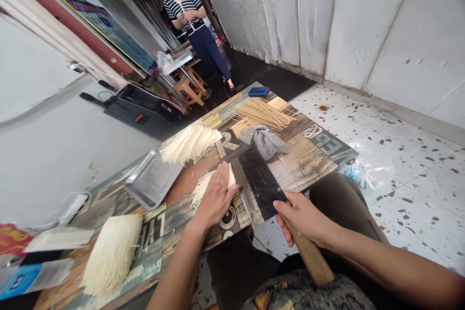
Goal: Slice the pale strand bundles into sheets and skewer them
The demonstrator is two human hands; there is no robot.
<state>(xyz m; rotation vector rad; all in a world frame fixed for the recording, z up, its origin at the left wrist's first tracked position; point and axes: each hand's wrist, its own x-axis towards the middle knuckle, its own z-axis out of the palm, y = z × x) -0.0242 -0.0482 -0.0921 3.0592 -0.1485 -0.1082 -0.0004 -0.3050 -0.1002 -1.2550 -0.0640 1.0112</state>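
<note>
In the head view, a bunch of thin white mushrooms [200, 190] lies mid-frame on the wood-patterned table [312, 164]. The left hand [217, 193] presses flat on it, fingers straight. The right hand [300, 215] curls around the handle of a wide black metal knife with a wooden handle [258, 181]. The blade is near the left fingers, so a slip could cut them. Right of centre, the table says "R" and "&". Far left, a red packet [13, 242] has yellow writing, too blurry to read.
</note>
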